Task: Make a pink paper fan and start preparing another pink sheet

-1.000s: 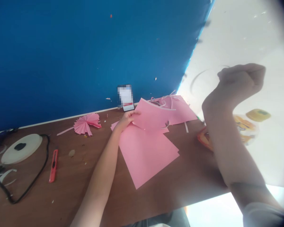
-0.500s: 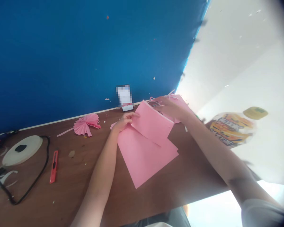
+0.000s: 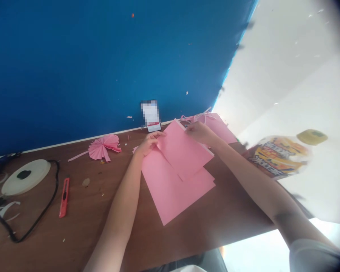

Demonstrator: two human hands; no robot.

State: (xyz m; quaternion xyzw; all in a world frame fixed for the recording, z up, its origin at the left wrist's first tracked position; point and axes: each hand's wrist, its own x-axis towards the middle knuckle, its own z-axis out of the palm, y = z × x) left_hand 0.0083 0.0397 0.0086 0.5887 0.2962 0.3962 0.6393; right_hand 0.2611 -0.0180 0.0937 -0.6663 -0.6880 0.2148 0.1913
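Observation:
A smaller pink paper sheet (image 3: 184,151) is held tilted between my two hands, with a white strip along its upper right edge. My left hand (image 3: 151,143) pinches its left edge. At the upper right edge, by the white strip, the fingers of my right hand (image 3: 198,132) are closed on the sheet; its fingertips are partly hidden. Beneath lies a larger pink sheet (image 3: 166,200), flat on the brown table (image 3: 147,241). More pink paper (image 3: 222,128) rests behind my right hand, with thin pale strips on top.
A pleated pink paper fan (image 3: 103,148) and a red box cutter (image 3: 64,198) lie left of my left arm. Further left are a white disc (image 3: 38,175) and a black cable (image 3: 56,185). A phone (image 3: 151,115) leans on the blue wall. A yellow-capped bottle (image 3: 282,155) stands right.
My right hand has come down onto the upper right edge of the smaller sheet and closed there. The sheet has shifted slightly right and lies flatter. My left hand keeps its pinch.

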